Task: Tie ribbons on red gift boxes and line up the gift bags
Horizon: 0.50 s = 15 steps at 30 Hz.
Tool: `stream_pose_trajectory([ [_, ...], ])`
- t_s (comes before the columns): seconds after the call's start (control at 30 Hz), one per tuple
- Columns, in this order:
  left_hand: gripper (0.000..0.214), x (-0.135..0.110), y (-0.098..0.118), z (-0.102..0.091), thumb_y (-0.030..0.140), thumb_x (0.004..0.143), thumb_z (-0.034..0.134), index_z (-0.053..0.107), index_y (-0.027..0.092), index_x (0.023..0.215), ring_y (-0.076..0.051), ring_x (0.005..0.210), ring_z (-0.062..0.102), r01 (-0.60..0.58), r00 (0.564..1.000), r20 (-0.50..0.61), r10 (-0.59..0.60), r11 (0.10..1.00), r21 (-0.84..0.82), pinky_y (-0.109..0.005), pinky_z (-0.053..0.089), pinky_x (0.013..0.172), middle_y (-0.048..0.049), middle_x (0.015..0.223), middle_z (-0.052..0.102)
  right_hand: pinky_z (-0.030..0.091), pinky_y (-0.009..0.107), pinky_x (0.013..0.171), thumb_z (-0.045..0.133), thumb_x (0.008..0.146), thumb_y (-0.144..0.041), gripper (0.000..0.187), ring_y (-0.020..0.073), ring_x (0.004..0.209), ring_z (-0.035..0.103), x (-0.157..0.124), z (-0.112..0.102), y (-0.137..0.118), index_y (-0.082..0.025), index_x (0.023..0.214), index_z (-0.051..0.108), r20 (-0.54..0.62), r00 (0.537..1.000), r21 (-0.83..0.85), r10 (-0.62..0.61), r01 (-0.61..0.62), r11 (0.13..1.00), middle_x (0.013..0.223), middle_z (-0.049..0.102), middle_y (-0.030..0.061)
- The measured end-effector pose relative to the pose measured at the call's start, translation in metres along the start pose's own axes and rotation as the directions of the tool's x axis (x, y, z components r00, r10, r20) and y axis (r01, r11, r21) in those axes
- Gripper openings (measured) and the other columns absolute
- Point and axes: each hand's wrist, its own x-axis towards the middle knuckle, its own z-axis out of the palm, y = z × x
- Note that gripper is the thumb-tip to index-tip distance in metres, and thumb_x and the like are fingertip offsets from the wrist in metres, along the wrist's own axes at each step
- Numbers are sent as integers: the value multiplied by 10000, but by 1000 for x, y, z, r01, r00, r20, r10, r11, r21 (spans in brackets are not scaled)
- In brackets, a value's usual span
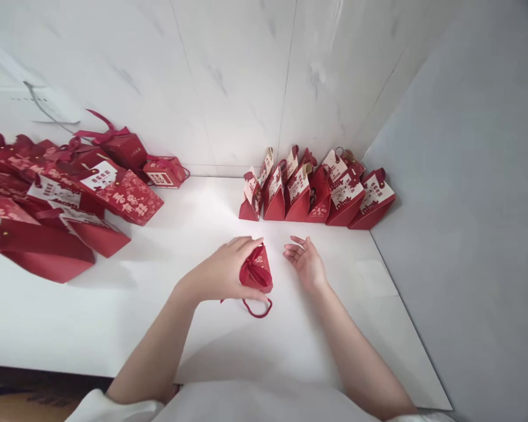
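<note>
A small red gift box point(264, 278) with a dark red ribbon bow rests on the white table in front of me. My left hand point(231, 271) is wrapped around it from the left, thumb on the near side and fingers on the far side, hiding much of the box. Its red cord handle point(258, 315) loops out toward me below my thumb. To the right of the box, apart from it, my right hand point(307, 266) is held with the palm turned inward and fingers loosely spread, holding nothing.
Several red and white gift boxes point(297, 199) stand in rows by the marble-look wall point(229, 76). A larger cluster of red gift boxes point(132, 196) crowds the left side of the white table point(158, 316). A grey panel point(466, 205) bounds the right side.
</note>
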Motion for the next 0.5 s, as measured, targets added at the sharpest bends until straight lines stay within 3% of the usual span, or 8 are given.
stream_pose_trajectory([
  [0.13, 989, -5, 22, 21, 569, 718, 729, 289, 186, 1517, -363, 1338, 441, 128, 992, -18, -127, 988, 91, -535, 292, 1149, -169, 1433, 474, 573, 263, 747, 677, 832, -432, 274, 150, 725, 679, 3, -11, -2, -178, 932, 698, -22, 997, -17, 80, -80, 997, 804, 725, 44],
  [0.2, 984, -12, 28, 32, 567, 727, 718, 282, 157, 1509, -380, 1340, 432, 249, 967, -74, -243, 964, 93, -590, 240, 1160, -191, 1421, 475, 580, 263, 731, 711, 800, -416, 277, 150, 722, 678, 2, -15, -3, -177, 940, 703, -19, 997, -69, 75, -76, 995, 822, 729, 46],
  [0.27, 937, -25, 32, 38, 578, 727, 713, 338, 148, 1471, -385, 1311, 455, 357, 929, -122, -349, 932, 57, -588, 309, 1123, -196, 1381, 502, 584, 271, 725, 736, 772, -427, 310, 154, 727, 680, 0, -18, -4, -178, 953, 703, -6, 998, -136, 58, -59, 989, 846, 733, 51],
  [0.37, 858, -61, 31, 38, 615, 714, 710, 422, 189, 1400, -349, 1182, 565, 437, 885, -150, -441, 897, -59, -496, 484, 983, -157, 1303, 564, 584, 285, 721, 752, 749, -458, 356, 163, 749, 682, -3, -21, -5, -185, 971, 699, -1, 1000, -266, 19, -18, 964, 883, 734, 57],
  [0.5, 901, -142, 24, 25, 607, 644, 783, 416, 291, 1404, -309, 1096, 642, 494, 812, -196, -550, 826, -273, -420, 562, 887, -83, 1307, 607, 586, 321, 752, 735, 761, -504, 374, 172, 775, 674, -6, -24, -3, -199, 973, 689, -1, 998, -428, -66, 59, 902, 930, 721, 60],
])
